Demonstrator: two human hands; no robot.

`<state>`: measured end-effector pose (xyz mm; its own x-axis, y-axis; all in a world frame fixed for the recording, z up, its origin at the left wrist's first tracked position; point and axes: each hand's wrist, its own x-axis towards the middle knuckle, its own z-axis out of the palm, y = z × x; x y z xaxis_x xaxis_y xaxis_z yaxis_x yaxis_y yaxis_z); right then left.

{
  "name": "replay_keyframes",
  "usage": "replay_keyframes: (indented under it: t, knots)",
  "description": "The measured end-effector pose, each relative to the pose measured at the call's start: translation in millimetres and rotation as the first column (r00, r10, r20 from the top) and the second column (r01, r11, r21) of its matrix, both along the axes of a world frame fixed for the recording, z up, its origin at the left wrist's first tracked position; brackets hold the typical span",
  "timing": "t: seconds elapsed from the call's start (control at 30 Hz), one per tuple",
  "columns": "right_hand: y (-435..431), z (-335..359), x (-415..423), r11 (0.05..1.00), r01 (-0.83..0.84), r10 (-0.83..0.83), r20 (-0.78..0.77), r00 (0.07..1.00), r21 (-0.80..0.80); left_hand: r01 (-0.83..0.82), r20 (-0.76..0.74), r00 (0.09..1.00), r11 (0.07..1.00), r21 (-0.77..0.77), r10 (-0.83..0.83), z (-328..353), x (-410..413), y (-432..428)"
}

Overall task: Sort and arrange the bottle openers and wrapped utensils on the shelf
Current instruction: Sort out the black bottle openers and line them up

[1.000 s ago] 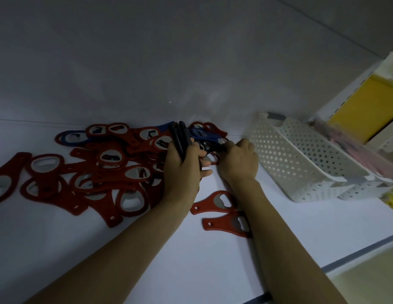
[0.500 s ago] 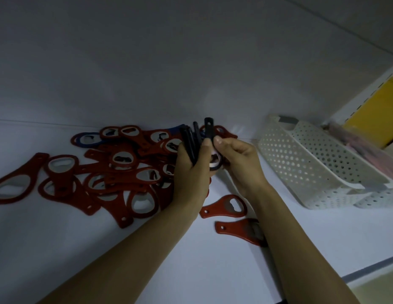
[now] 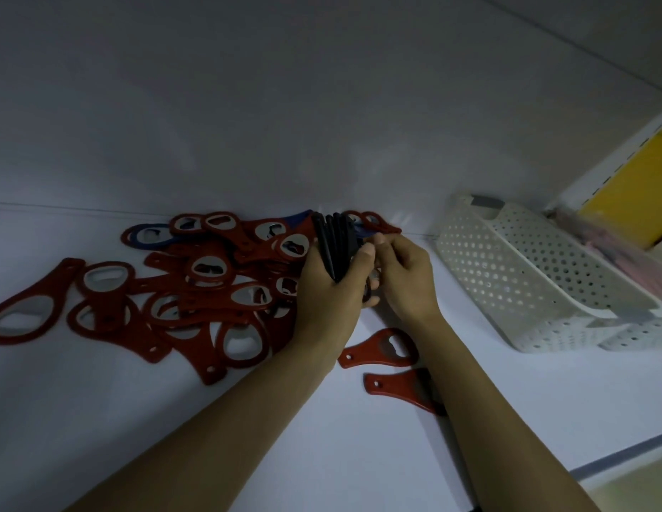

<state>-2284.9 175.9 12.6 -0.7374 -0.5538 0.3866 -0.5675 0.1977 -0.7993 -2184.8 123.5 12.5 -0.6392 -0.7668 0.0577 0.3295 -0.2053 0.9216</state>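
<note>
- Under both hands, we see the white shelf [image 3: 322,456] carrying everything.
- Left of our left hand [image 3: 329,301] sprawls a pile of red bottle openers [image 3: 211,290], with a blue one at its far edge.
- Right of our right hand [image 3: 407,279], apart from it, sits a white perforated basket [image 3: 525,282].
- Our left hand grips a fanned stack of black bottle openers [image 3: 333,245]; our right hand's curled fingers pinch its right edge.
- Beneath our right wrist lie two loose red openers [image 3: 381,351].

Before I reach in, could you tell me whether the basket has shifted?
No: the basket keeps its place right of the nearest loose red opener; only the camera shifted.
</note>
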Motion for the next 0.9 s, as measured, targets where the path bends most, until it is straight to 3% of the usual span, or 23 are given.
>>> replay_keyframes:
  t: [0.07, 0.17, 0.37, 0.5, 0.77, 0.9]
  knots:
    - [0.5, 5.7, 4.3, 0.995, -0.076, 0.085, 0.146, 0.986, -0.064, 0.015, 0.003, 1.0, 1.0, -0.013, -0.015, -0.3, 1.0, -0.6]
    - [2.5, 15.0, 6.9, 0.958, -0.252, 0.286, 0.396, 0.873, -0.136, 0.033, 0.069, 0.997, 0.997, -0.073, -0.028, -5.7, 1.2, -1.6]
    - [3.5, 20.3, 17.3, 0.853, -0.487, 0.518, 0.41, 0.75, -0.187, 0.042, 0.185, 0.982, 0.925, -0.379, 0.032, -8.2, 3.7, 6.0]
    - [4.5, 22.0, 18.1, 0.831, -0.51, 0.552, 0.437, 0.71, -0.22, 0.027, 0.19, 0.98, 0.902, -0.43, 0.061, -10.3, 2.5, 6.8]
    - [3.4, 22.2, 19.3, 0.841, -0.511, 0.537, 0.383, 0.751, -0.177, -0.005, 0.139, 0.987, 0.889, -0.459, 0.077, -12.5, 1.6, 6.5]
    - [-0.4, 22.1, 19.1, 0.947, -0.225, 0.295, 0.348, 0.89, -0.227, -0.054, 0.063, 0.994, 0.911, -0.41, 0.088, -8.7, 2.6, 4.8]
